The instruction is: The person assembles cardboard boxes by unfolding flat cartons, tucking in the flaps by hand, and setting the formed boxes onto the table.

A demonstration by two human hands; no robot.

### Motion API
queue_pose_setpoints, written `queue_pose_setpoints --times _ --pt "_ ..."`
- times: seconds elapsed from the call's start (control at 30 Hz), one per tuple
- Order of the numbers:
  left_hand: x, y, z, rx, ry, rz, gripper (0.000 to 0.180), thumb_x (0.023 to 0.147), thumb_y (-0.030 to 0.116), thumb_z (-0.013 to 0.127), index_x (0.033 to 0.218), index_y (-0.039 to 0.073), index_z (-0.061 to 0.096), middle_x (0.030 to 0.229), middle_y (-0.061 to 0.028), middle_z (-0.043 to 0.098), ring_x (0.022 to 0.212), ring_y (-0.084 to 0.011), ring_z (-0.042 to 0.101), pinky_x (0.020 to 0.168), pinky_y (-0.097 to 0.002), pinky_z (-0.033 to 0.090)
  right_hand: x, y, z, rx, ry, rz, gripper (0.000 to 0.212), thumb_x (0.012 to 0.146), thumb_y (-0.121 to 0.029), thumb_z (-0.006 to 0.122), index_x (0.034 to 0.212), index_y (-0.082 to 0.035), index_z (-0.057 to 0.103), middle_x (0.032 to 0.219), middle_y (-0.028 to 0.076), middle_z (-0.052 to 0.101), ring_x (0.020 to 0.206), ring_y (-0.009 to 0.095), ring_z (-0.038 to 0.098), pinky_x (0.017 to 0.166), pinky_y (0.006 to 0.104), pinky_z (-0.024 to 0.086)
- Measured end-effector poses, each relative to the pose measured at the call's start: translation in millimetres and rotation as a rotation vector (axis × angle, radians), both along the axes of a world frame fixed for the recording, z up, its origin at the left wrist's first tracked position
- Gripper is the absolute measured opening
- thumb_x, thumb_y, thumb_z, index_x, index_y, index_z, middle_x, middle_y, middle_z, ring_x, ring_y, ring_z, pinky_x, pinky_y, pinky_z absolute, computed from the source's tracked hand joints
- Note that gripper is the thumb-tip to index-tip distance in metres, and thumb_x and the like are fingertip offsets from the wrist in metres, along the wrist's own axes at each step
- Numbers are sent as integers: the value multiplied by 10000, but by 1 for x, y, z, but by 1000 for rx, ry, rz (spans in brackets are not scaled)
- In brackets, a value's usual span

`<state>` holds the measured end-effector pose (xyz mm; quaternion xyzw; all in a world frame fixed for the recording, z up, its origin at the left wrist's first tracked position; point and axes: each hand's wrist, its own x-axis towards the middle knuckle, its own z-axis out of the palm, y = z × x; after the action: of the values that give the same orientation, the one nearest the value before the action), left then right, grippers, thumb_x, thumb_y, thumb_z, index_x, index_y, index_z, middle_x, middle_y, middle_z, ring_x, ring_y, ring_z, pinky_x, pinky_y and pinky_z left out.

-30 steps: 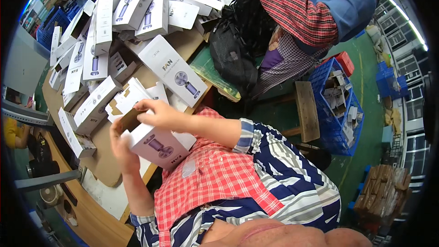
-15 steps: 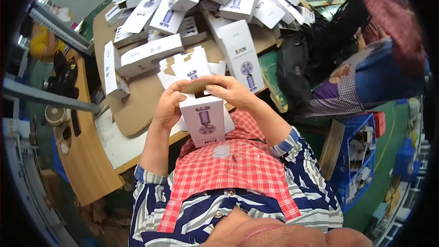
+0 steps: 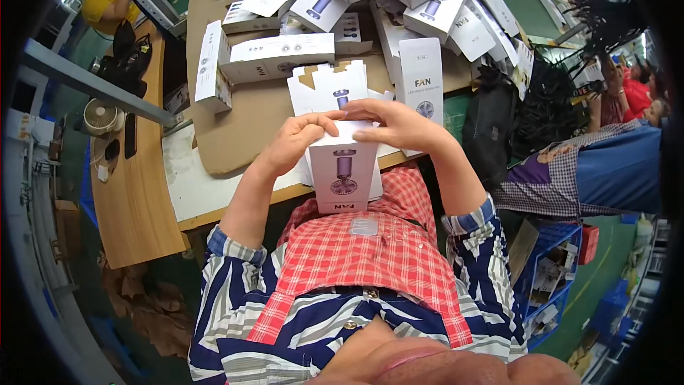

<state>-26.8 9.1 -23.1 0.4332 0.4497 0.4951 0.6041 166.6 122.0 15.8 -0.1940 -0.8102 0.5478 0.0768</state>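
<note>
Two bare hands meet over the top of the white box (image 3: 349, 189): your left hand (image 3: 292, 144) is curled about its upper left edge, a bent finger on the top, while your right hand (image 3: 399, 127) lies loosely spread, its thumb over the right of the top. The box stands roughly upright between your red checked apron (image 3: 377, 260) and the near edge of the desk (image 3: 187, 189). You seem to be closing the top flap; the next move probably calls for light, even pressure so the flap seats without creasing. Just behind, tabbed cartons (image 3: 305, 93) crowd your fingers and leave little room forward. Near your right hand lies another box (image 3: 422, 75), and a heap of boxes (image 3: 431, 11) fills the far side. A black bag (image 3: 491, 132) and blue crate (image 3: 561, 231) sit to your right; leftward, a metal bar (image 3: 100, 87) reaches across a second desk (image 3: 142, 221)
</note>
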Motion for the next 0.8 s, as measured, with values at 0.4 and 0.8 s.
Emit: queue_pose_setpoints --times 0.4,0.8 --pt "-63 3 -38 216 -369 890 227 862 58 384 1057 -13 476 1089 -118 522 1022 -212 503 915 -344 396 11 73 13 -480 894 -713 260 876 -204 489 1047 -8 494 987 71 529 906 169 536 820 312 435" --pt "-1 40 -96 104 734 659 746 821 316 544 1311 -75 141 1249 -284 371 1164 -356 382 980 -368 295 -45 -20 -104 573 -110 -639 681 790 -289 573 1245 117 270 1291 346 243 1188 448 297 1002 394 258"
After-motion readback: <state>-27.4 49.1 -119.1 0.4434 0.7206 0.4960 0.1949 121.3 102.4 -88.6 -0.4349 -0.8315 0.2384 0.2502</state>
